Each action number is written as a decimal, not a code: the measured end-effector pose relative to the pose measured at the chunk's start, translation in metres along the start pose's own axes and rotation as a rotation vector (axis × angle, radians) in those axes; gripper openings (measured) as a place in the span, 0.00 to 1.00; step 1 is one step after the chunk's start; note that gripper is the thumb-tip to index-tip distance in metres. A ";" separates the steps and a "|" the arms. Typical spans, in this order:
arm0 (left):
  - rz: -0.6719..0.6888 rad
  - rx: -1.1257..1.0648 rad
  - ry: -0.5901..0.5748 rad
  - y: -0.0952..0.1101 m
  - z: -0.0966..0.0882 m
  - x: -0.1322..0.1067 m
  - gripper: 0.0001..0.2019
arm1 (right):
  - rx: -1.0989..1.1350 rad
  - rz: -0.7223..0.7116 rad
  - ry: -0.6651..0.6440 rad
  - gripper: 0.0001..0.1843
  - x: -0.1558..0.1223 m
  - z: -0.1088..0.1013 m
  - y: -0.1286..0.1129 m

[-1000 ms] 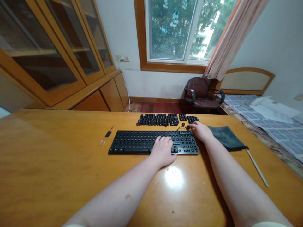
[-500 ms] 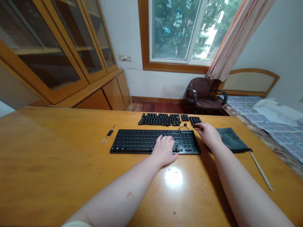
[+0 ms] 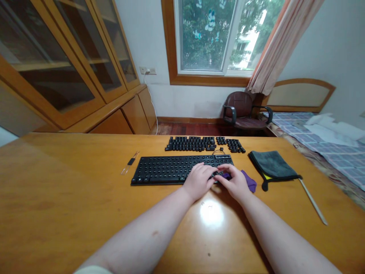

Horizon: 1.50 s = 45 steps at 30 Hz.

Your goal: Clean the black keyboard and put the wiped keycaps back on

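Note:
A black keyboard [image 3: 171, 169] with its keycaps taken off lies on the wooden desk [image 3: 71, 198]. My left hand [image 3: 198, 179] rests on its right half, fingers loosely bent and lying on the switches, holding nothing. My right hand [image 3: 234, 183] is just beside it at the keyboard's right end, fingers closed on a purple cloth [image 3: 249, 181] that sticks out to the right of the hand. Rows of loose black keycaps [image 3: 199, 144] lie behind the keyboard. One single keycap [image 3: 221, 149] sits between them and the keyboard.
A folded dark grey cloth [image 3: 270, 163] lies right of the keyboard, with a long thin stick [image 3: 313, 202] beyond it. A clear plastic strip [image 3: 129, 163] lies to the left. Behind the desk are a cabinet [image 3: 71, 76], an armchair [image 3: 242, 110] and a bed [image 3: 327, 144].
My right hand has come back from the keycaps at the rear right to the keyboard's right end, and a purple cloth now shows in it. The left hand stayed put.

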<state>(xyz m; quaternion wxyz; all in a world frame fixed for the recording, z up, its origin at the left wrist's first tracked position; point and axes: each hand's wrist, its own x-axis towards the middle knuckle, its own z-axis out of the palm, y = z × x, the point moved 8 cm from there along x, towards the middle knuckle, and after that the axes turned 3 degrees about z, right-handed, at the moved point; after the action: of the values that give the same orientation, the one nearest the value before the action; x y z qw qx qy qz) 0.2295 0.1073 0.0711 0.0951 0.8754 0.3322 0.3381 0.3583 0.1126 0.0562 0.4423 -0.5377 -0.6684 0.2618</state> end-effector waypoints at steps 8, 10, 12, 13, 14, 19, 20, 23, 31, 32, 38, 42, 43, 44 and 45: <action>-0.038 -0.129 0.134 -0.006 -0.006 -0.002 0.14 | 0.202 -0.009 -0.039 0.12 -0.002 0.002 0.004; -0.067 -0.151 0.164 -0.009 -0.008 -0.002 0.15 | 0.266 -0.049 -0.021 0.09 -0.002 0.000 0.005; -0.092 -0.171 0.191 -0.012 -0.011 -0.002 0.16 | 0.299 -0.069 0.027 0.08 -0.001 -0.003 0.005; -0.110 -0.184 0.201 -0.013 -0.011 -0.002 0.15 | 0.317 -0.061 0.056 0.08 0.000 -0.004 0.006; -0.130 -0.200 0.210 -0.015 -0.012 -0.001 0.15 | 0.342 -0.043 0.084 0.09 0.000 -0.005 0.007; -0.229 -0.283 0.243 -0.021 -0.015 -0.001 0.09 | 0.284 -0.034 0.158 0.08 0.000 -0.013 -0.005; -0.243 -0.295 0.239 -0.022 -0.015 -0.001 0.09 | 0.205 -0.064 0.169 0.06 0.000 -0.015 -0.010; -0.265 -0.324 0.215 -0.023 -0.011 -0.001 0.10 | 0.047 -0.109 0.197 0.06 -0.002 -0.021 -0.015; -0.273 -0.309 0.180 -0.023 -0.006 -0.003 0.11 | 0.132 0.082 0.282 0.10 -0.005 -0.020 0.009; -0.265 -0.302 0.173 -0.023 -0.005 -0.003 0.11 | 0.107 0.044 0.271 0.09 -0.005 -0.019 0.004; -0.212 -0.243 0.159 -0.019 -0.004 -0.004 0.10 | 0.054 -0.139 0.097 0.10 -0.006 -0.008 -0.021; -0.185 -0.217 0.180 -0.016 -0.005 -0.004 0.09 | 0.069 -0.144 0.067 0.10 -0.011 -0.006 -0.023; -0.179 -0.213 0.184 -0.016 -0.005 -0.004 0.08 | 0.069 -0.137 0.088 0.09 -0.011 -0.007 -0.023; -0.173 -0.207 0.184 -0.016 -0.004 -0.004 0.07 | 0.076 -0.126 0.108 0.07 -0.011 -0.008 -0.022; -0.166 -0.200 0.180 -0.015 -0.004 -0.004 0.06 | 0.096 -0.108 0.118 0.06 -0.011 -0.008 -0.021</action>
<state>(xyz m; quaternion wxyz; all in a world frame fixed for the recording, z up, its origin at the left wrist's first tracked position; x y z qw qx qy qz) 0.2167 0.1158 0.0660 0.1792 0.7973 0.3752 0.4375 0.3553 0.0952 0.0737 0.5196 -0.4935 -0.6560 0.2369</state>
